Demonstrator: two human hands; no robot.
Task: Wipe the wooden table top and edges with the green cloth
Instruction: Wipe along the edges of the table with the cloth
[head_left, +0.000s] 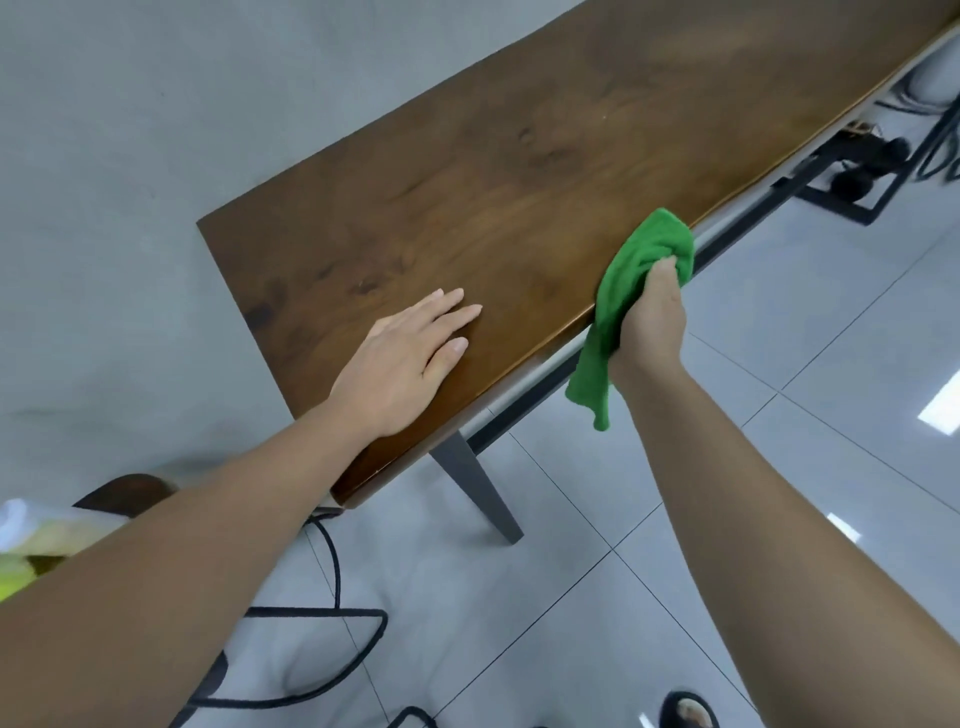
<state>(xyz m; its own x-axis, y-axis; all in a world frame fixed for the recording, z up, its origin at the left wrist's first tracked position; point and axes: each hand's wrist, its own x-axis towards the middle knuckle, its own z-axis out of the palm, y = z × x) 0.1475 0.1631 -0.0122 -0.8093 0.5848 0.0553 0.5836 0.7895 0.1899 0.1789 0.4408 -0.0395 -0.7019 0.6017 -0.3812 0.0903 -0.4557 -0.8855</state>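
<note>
A long dark wooden table (509, 156) runs from the lower left to the upper right, set against a grey wall. My right hand (652, 319) grips a bunched green cloth (639, 270) against the table's near long edge; a tail of the cloth hangs down below the edge. My left hand (410, 358) rests flat on the table top near the left end, fingers straight and together.
A grey table leg (478, 488) and a black metal frame (810, 182) stand under the table. Black cables (332, 613) loop on the tiled floor at lower left, with more cables and plugs at upper right. A sandalled foot (688, 712) shows at the bottom edge.
</note>
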